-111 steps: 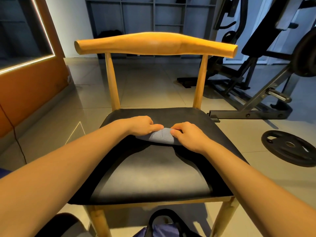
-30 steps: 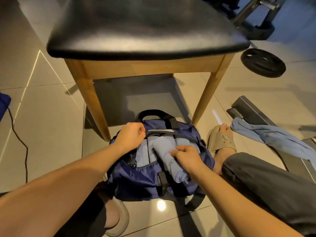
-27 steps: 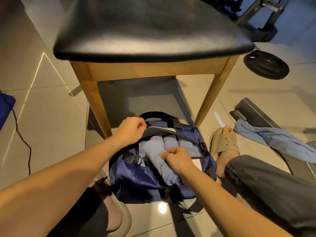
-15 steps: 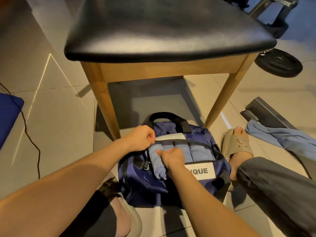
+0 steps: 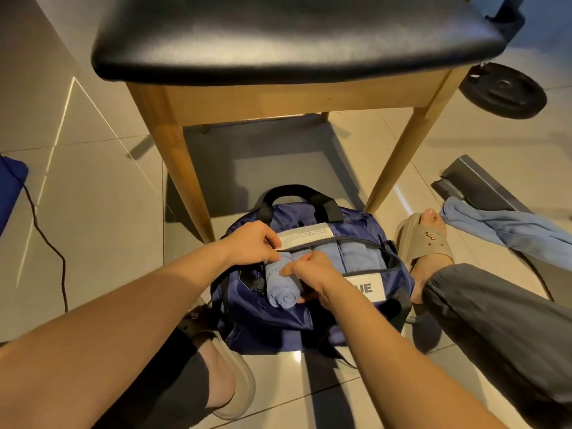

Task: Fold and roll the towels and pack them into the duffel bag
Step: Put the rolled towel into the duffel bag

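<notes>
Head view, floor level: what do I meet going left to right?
Blue mat → black cable → left hand → rolled towel → duffel bag label → tan slipper → loose towel.

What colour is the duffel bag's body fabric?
Navy blue nylon duffel bag, black handles; head view.

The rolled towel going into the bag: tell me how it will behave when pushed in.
The rolled towel is soft cloth, so it will probably squash and bend rather than resist. Its spiral end is free, so it may loosen if the right hand lets go. The bag is limp fabric; the left hand holding its opening likely helps.
</notes>
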The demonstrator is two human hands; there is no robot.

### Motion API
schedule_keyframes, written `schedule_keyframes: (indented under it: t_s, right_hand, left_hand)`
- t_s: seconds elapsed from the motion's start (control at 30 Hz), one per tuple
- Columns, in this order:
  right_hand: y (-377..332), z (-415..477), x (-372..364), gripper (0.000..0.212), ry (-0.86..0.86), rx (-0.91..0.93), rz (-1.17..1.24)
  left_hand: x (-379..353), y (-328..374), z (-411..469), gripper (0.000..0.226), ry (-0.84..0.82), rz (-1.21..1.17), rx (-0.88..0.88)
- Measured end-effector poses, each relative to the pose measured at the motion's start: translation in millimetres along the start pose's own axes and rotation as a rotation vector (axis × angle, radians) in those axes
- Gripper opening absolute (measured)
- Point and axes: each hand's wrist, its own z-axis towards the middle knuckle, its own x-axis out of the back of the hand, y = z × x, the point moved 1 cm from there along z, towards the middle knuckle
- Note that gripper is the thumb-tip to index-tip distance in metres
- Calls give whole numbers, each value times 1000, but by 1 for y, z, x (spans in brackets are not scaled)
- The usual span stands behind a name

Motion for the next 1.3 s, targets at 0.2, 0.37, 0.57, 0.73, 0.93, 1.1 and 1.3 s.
schedule_keyframes:
  t_s: [0.2,0.37,0.57,0.73,0.93,1.1,1.3]
  right_hand:
    - [17,-3,5,19,107,175,-130]
    - [29,-10,38,19,157,335,-513]
    - [24,-19,43,16,-43,302,-697]
    - [29,-40,39,19,-206,261,-885]
    - [9,-73,39,11,-620,97,-907]
    - [-10,-61,44,8,-448,207,-872]
    - [6,-24,37,11,70,454,-1056]
  left_hand:
    - [-1,-1,2,76,-165,105,6]
    - [-19,0,2,71,-43,294,-51]
    - [-26,9,-1,73,-12,409,-76]
    - [-29,13,-1,73,6,425,-79]
    - [-38,18,-6,72,1,544,-89]
    - [-27,23,-1,67,-40,620,-125]
    - [-26,9,5,28,81,470,-143]
